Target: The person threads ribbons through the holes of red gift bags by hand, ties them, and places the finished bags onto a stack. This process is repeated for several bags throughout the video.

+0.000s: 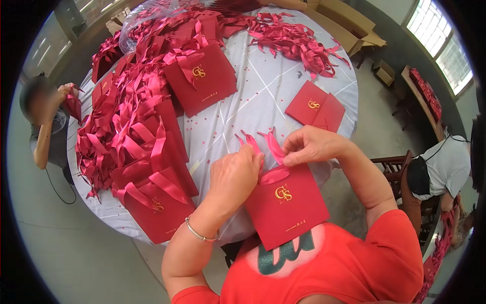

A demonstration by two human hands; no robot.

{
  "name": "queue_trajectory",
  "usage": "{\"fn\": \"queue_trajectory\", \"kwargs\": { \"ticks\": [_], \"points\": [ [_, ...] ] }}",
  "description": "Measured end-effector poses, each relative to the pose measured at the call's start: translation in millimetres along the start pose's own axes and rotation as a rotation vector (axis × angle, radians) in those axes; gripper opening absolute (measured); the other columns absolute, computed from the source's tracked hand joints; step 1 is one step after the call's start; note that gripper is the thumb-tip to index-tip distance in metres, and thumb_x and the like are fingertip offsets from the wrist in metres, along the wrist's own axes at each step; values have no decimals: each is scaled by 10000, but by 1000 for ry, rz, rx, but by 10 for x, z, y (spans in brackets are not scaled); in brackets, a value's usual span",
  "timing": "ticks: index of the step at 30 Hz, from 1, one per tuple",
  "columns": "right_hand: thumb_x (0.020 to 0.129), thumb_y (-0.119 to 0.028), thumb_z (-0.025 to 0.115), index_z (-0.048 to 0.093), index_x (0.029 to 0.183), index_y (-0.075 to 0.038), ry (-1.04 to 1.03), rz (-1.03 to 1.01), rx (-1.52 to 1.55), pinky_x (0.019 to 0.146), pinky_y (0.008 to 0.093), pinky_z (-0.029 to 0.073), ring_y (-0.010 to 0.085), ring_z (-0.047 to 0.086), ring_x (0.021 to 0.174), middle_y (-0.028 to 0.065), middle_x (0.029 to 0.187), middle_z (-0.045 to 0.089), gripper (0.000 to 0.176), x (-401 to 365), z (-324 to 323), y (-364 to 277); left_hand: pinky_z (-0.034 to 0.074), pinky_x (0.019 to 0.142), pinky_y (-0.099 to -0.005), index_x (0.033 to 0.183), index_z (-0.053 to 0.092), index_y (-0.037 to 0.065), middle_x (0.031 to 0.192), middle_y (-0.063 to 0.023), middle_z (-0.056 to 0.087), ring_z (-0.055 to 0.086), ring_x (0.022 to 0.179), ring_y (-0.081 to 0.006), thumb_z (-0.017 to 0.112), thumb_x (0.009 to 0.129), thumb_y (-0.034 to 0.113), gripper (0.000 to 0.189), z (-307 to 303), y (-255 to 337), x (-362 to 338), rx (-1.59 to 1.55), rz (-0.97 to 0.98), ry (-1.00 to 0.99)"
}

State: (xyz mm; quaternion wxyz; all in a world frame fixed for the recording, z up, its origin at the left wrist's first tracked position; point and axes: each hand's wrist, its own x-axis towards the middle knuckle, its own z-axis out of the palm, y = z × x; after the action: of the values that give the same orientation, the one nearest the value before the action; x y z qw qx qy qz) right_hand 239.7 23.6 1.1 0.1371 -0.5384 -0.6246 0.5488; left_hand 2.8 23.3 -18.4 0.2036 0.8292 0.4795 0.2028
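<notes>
A red paper gift bag [293,215] with a gold emblem lies at the table's near edge, against my shirt. Pink ribbon [275,176] runs through its top edge, with loose ends sticking up. My left hand [235,172] is closed on the ribbon at the bag's upper left. At the upper right, my right hand [314,145] pinches the ribbon between thumb and fingers. Just beyond my right hand lie two flat red bags [306,103], one overlapping the other. To the left, a large heap of red bags [152,200] with pink ribbon handles leans in rows.
The round table [263,109] has a whitish cloth dotted with red bits. Loose pink ribbons [298,43] lie at the far side, beside clear plastic [144,25]. Cardboard boxes [349,20] stand beyond. One person [48,119] is at the left, another [440,167] at the right.
</notes>
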Motion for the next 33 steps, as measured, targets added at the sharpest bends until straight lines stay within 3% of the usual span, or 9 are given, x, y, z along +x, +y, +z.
{"fn": "queue_trajectory", "kwargs": {
  "ticks": [5,8,11,12,15,18,24,28,33],
  "points": [
    [789,-316,839,668,890,-9,-148,-56,-138,672,254,457,69,559,746,-19,784,633,365,-20,-58,-38,474,581,-523,787,571,33,661,-213,632,622,638,-439,632,933,286,299,-24,16,-27,-55,6,120],
    [764,-110,845,663,882,-30,-201,-31,43,672,228,471,56,583,741,-27,789,653,231,24,-138,-143,480,557,-513,805,575,57,615,-184,631,633,595,-417,651,922,270,255,-43,-14,9,-83,22,275],
    [741,-11,822,683,886,-28,-4,-126,79,676,234,505,66,631,748,-9,819,686,201,83,-308,-451,506,700,-406,996,579,24,840,-158,657,647,769,-326,683,904,190,216,-115,-48,48,-409,-29,503],
    [754,20,796,698,897,-33,99,-310,-8,702,230,513,70,642,770,1,845,703,182,157,-451,-546,489,847,-373,1143,532,-7,1071,-176,618,612,968,-299,699,888,163,349,-111,-113,83,-375,65,632],
    [796,-6,764,704,943,-30,407,-558,-43,714,216,505,49,641,832,35,919,729,161,364,-762,-1051,396,1035,-394,1243,459,-43,1275,-201,511,511,1182,-344,700,860,92,472,-184,-178,128,-326,150,784],
    [800,-20,761,697,1073,7,580,-814,-242,763,245,505,70,611,839,-5,877,693,282,779,-882,-1362,412,1021,-412,1260,453,-47,1241,-226,532,535,1156,-377,708,829,83,517,-150,-149,105,-318,189,725],
    [820,80,701,668,1088,-17,311,-801,-227,803,232,517,68,622,942,-2,1050,683,287,1902,-815,-1054,451,966,-463,1259,458,-81,1208,-284,569,560,1126,-440,706,827,113,535,76,-125,41,-317,11,147],
    [833,34,714,604,1240,29,326,-850,86,756,225,528,88,646,886,75,1096,674,421,2044,-687,-984,443,968,-480,1263,455,-98,1214,-309,559,552,1124,-457,723,817,127,567,93,-183,37,-202,-4,147],
    [790,-144,804,566,1280,34,638,-589,-203,714,248,531,97,640,786,107,1184,651,573,1715,-604,-630,427,911,-480,1172,482,-76,1080,-242,572,558,1040,-409,737,776,121,511,101,-244,32,-93,84,219]
  ]
}}
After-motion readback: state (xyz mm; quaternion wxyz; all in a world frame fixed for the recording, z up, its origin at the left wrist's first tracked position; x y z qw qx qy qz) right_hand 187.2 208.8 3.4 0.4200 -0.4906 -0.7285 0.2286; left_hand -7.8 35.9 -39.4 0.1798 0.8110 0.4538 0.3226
